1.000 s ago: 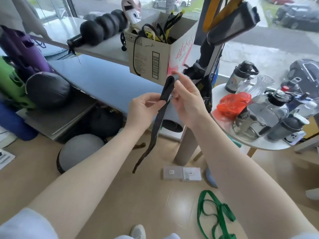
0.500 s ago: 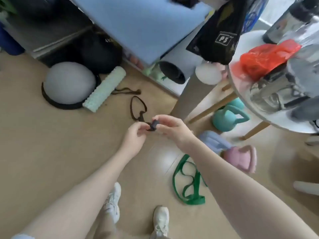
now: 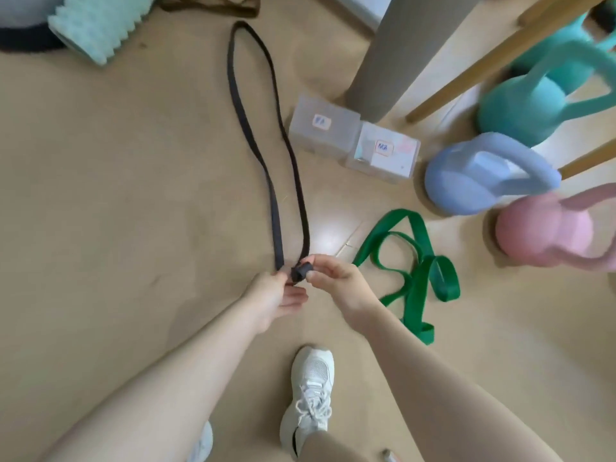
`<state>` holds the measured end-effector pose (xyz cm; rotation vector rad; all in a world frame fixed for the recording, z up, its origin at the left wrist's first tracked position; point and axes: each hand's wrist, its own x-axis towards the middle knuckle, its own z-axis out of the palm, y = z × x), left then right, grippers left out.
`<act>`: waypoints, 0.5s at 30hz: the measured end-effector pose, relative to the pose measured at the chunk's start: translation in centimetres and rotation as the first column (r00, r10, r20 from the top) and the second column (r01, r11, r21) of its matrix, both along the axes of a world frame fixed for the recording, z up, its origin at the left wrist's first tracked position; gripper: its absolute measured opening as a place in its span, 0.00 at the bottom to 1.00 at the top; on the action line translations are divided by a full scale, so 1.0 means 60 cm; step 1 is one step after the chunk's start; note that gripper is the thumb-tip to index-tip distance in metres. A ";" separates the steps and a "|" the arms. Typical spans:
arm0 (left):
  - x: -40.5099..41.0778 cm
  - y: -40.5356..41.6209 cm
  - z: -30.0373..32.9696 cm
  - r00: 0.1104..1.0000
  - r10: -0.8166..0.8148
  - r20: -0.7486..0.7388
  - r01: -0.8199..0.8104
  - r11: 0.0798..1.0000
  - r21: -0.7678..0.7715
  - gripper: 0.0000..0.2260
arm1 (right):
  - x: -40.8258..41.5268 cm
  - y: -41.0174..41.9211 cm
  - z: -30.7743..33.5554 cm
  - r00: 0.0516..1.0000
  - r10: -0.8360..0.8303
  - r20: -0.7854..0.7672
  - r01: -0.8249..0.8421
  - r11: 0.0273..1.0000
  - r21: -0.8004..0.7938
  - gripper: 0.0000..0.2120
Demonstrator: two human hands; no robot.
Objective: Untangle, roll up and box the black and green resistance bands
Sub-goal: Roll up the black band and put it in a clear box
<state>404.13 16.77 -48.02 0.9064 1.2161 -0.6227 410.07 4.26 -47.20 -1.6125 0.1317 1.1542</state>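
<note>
Right hand [image 3: 336, 278] pinches the started coil of the black resistance band [image 3: 266, 161]; left hand [image 3: 273, 295] pinches beside it, feeding slack. Its loop trails flat across the floor. Green resistance band [image 3: 416, 261] lies tangled near 2 clear boxes [image 3: 353, 141].

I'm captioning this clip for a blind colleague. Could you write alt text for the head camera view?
Both hands, left hand and right hand, pinch the small rolled start of a black resistance band, whose long loop lies stretched out on the floor. A tangled green resistance band lies to the right, near two clear plastic boxes and three kettlebells.
</note>
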 end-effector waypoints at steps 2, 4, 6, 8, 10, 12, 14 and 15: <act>-0.001 -0.007 -0.078 0.993 0.114 -0.040 -0.114 0.994 0.000 0.11 | -0.009 0.000 -0.061 1.000 -0.004 -0.020 0.005 1.000 0.019 0.12; -0.001 -0.010 -0.148 0.977 0.194 -0.085 -0.191 0.981 0.036 0.07 | -0.018 -0.004 -0.119 1.000 0.013 -0.024 -0.012 0.999 0.038 0.13; 0.001 -0.010 -0.207 0.964 0.250 -0.093 -0.247 0.968 0.044 0.05 | -0.024 -0.009 -0.173 1.000 0.020 0.000 -0.020 0.999 0.040 0.13; 0.008 -0.012 -0.245 0.953 0.300 -0.051 -0.301 0.954 -0.012 0.05 | -0.021 -0.014 -0.216 1.000 -0.002 0.025 0.001 0.998 0.063 0.12; 0.023 -0.009 -0.266 0.942 0.335 0.001 -0.334 0.940 -0.066 0.06 | -0.010 -0.013 -0.243 0.998 -0.016 0.057 0.011 0.996 0.083 0.12; 0.046 0.003 -0.277 0.932 0.358 0.066 -0.352 0.932 -0.083 0.05 | 0.007 -0.005 -0.260 0.996 -0.035 0.085 0.025 0.994 0.108 0.12; 0.082 0.023 -0.269 0.912 0.366 0.185 -0.357 0.931 -0.078 0.04 | 0.029 0.011 -0.265 0.988 -0.082 0.134 0.062 0.987 0.147 0.12; 0.101 0.033 -0.258 0.888 0.364 0.283 -0.361 0.930 -0.063 0.05 | 0.042 0.023 -0.260 0.979 -0.127 0.158 0.097 0.978 0.185 0.13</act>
